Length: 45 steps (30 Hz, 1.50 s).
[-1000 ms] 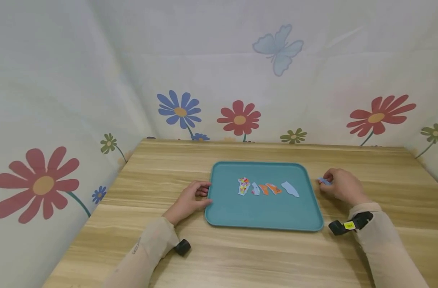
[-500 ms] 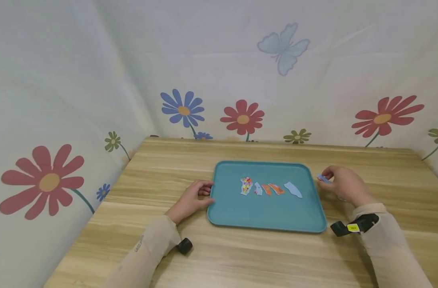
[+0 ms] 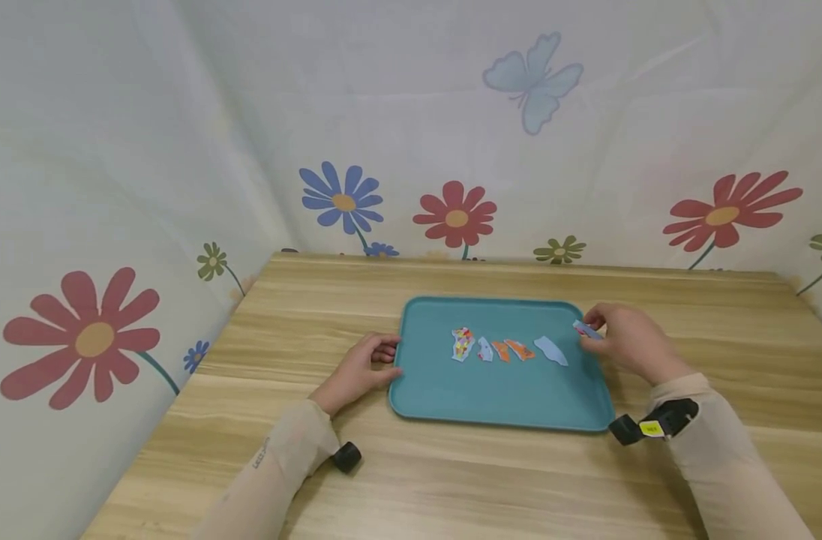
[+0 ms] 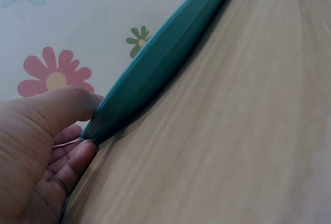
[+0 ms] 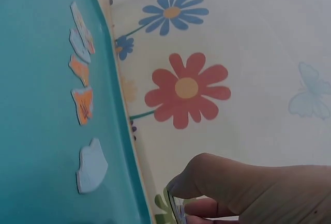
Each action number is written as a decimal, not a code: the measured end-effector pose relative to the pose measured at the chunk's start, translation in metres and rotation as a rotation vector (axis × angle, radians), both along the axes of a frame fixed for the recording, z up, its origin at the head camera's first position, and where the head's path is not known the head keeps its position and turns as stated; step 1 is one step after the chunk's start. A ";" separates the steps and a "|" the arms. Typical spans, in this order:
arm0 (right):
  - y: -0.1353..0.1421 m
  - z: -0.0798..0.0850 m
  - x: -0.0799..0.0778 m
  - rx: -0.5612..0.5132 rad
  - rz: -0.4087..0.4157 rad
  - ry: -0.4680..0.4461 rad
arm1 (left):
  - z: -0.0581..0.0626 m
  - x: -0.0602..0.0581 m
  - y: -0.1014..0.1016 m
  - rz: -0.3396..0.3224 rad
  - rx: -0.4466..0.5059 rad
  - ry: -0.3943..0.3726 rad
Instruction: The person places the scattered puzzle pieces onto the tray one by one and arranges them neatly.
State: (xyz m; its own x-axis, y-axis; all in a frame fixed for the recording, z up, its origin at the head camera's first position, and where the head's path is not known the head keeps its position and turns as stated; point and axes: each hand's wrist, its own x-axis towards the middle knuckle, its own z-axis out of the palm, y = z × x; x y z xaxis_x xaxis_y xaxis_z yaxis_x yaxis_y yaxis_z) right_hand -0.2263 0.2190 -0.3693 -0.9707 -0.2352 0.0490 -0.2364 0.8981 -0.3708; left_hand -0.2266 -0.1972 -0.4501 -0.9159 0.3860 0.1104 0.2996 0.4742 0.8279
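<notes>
A teal tray lies on the wooden table, with a row of thin, jagged-edged printed cardboard pieces across its middle. At the left end is a multicoloured piece, then a small pale blue one, two orange pieces and a plain light blue piece. My right hand pinches another light blue cardboard piece with a reddish mark between thumb and fingers, over the tray's right rim. Against the left rim rests my left hand, thumb and fingertips touching the tray's edge.
The wooden table runs back to a white cloth backdrop printed with flowers and a butterfly. Another cloth wall stands at the left. A black wrist camera sits near the tray's front right corner.
My right hand has moved left with the light blue piece, from beside the tray to over its right rim. The left hand stays at the left rim; the view has shifted slightly.
</notes>
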 end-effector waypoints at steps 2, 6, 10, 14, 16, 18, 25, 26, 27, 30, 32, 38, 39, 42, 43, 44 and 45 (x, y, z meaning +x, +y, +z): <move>-0.005 0.001 0.002 0.007 0.017 0.015 | 0.000 0.000 0.000 -0.002 0.001 0.001; -0.018 0.002 0.006 0.022 0.062 0.048 | -0.001 -0.001 0.000 -0.001 0.000 -0.003; -0.029 0.003 0.009 0.027 0.089 0.062 | -0.002 -0.002 0.000 -0.002 0.003 0.003; -0.040 -0.001 0.011 0.020 0.127 0.083 | -0.002 -0.002 0.001 -0.001 0.006 0.005; -0.045 -0.004 0.011 0.019 0.150 0.103 | -0.002 -0.003 0.000 -0.002 0.010 0.009; -0.050 -0.007 0.011 0.025 0.161 0.109 | -0.003 -0.004 0.000 -0.001 0.011 0.011; -0.070 -0.012 0.015 0.033 0.175 0.090 | -0.006 -0.005 0.000 0.002 0.010 0.015; -0.072 -0.013 0.016 0.033 0.180 0.091 | -0.006 -0.005 0.000 0.004 0.008 0.014; -0.074 -0.013 0.016 0.032 0.187 0.092 | -0.006 -0.005 0.000 0.004 0.009 0.013; -0.079 -0.017 0.017 0.032 0.200 0.100 | -0.006 -0.006 0.000 0.005 0.007 0.008; -0.082 -0.019 0.018 0.041 0.211 0.107 | -0.006 -0.006 0.000 0.006 0.010 0.005; -0.094 -0.024 0.022 0.058 0.212 0.086 | -0.005 -0.005 0.000 0.002 0.014 0.008; -0.096 -0.024 0.023 0.060 0.212 0.084 | -0.005 -0.005 0.000 0.001 0.013 0.008; -0.102 -0.026 0.025 0.073 0.217 0.077 | -0.004 -0.004 0.000 -0.006 0.011 0.014; -0.104 -0.027 0.026 0.074 0.220 0.073 | -0.004 -0.004 0.000 -0.006 0.012 0.012; -0.106 -0.028 0.026 0.075 0.225 0.073 | -0.004 -0.004 0.001 -0.002 0.015 0.006; -0.108 -0.029 0.027 0.075 0.233 0.073 | -0.004 -0.003 0.001 -0.003 0.016 0.006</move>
